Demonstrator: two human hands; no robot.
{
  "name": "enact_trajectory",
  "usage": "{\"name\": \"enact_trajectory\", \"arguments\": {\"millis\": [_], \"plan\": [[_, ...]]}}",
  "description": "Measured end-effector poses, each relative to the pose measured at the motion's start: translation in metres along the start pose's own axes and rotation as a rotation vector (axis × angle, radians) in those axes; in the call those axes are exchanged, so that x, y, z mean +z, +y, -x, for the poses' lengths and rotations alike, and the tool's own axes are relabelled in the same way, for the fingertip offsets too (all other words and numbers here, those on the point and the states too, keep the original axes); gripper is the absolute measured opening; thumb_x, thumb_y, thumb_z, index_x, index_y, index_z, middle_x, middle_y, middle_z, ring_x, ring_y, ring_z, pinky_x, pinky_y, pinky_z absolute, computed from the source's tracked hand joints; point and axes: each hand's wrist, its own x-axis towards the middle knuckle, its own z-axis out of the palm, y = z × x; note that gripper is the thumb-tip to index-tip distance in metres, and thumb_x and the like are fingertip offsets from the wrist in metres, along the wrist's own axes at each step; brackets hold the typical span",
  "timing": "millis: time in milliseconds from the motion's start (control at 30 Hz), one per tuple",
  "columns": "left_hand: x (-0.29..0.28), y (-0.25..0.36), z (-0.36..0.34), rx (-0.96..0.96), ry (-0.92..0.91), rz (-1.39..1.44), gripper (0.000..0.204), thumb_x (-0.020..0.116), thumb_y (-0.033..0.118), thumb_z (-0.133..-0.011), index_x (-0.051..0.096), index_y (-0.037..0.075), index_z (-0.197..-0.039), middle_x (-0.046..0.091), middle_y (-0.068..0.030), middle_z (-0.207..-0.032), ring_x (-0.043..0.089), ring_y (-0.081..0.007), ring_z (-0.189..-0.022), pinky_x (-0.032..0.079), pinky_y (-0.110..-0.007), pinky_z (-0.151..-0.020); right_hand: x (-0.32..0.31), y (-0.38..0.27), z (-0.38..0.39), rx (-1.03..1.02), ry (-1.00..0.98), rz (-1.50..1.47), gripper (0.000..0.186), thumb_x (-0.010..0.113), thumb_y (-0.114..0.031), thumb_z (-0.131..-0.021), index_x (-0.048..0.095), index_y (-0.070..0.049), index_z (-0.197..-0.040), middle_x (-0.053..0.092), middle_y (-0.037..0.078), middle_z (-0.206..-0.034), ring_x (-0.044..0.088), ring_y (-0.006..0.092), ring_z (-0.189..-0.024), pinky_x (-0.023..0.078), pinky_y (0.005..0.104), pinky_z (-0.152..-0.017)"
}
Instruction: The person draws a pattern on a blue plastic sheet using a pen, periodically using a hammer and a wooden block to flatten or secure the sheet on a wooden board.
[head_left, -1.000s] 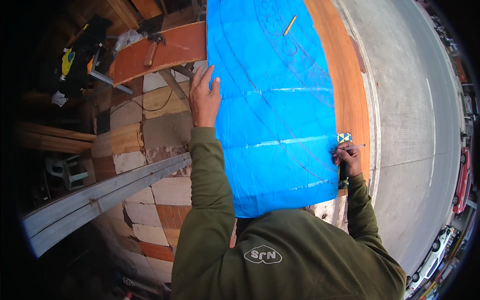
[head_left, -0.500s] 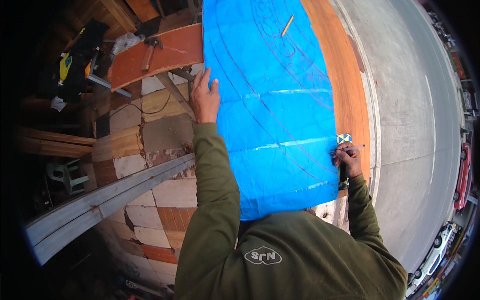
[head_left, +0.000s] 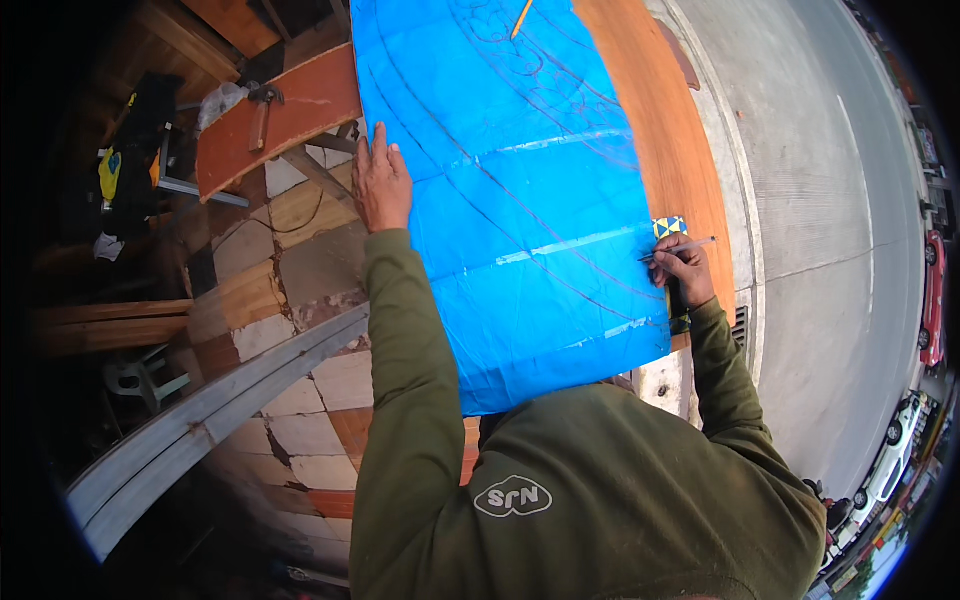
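A large blue sheet covers a wooden tabletop, marked with long dark curves and, toward its far end, scroll-like drawn lines. Strips of clear tape cross it. My left hand rests flat at the sheet's left edge, fingers stretched out. At the right edge, my right hand pinches a slim pen, its tip at the sheet. Under that hand lies a patterned blue, yellow and white item, partly covered. A yellow pencil lies on the far part of the sheet.
Bare brown wood borders the sheet on the right, with a paved road beyond. At left, a hammer lies on a reddish board. A long grey beam crosses above the patchwork tiled floor.
The whole view has shifted, so sheet, table and hands appear higher and farther left. Both hands keep about the same places on the sheet, the pen still in my right hand.
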Motion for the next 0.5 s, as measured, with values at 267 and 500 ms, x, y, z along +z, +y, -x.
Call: {"name": "enact_trajectory", "arguments": {"millis": [267,500], "plan": [[-0.0022,0.0064,0.001,-0.026,0.022,-0.031,0.052,0.043,0.039,-0.114,0.052,0.021,-0.162,0.046,-0.0274,-0.163,0.048,-0.0483,-0.146,0.047,-0.058,-0.115,-0.0008,0.0039,0.002,-0.053,-0.025,-0.027,0.012,0.071,-0.006,-0.103,0.067,0.001,-0.111,0.074,0.011,-0.088,0.069,0.0138,-0.067,0.055,0.0266,-0.06],[-0.0047,0.0033,0.0005,-0.041,0.061,-0.074,0.052,0.048,0.039,-0.113,0.053,0.018,-0.16,0.049,-0.0273,-0.161,0.051,-0.0475,-0.144,0.048,-0.058,-0.114,0.0025,0.0034,0.0012,-0.071,-0.042,-0.06,0.011,0.071,-0.006,-0.103,0.067,0.001,-0.111,0.074,0.01,-0.088,0.068,0.0137,-0.068,0.055,0.0268,-0.06]]}}
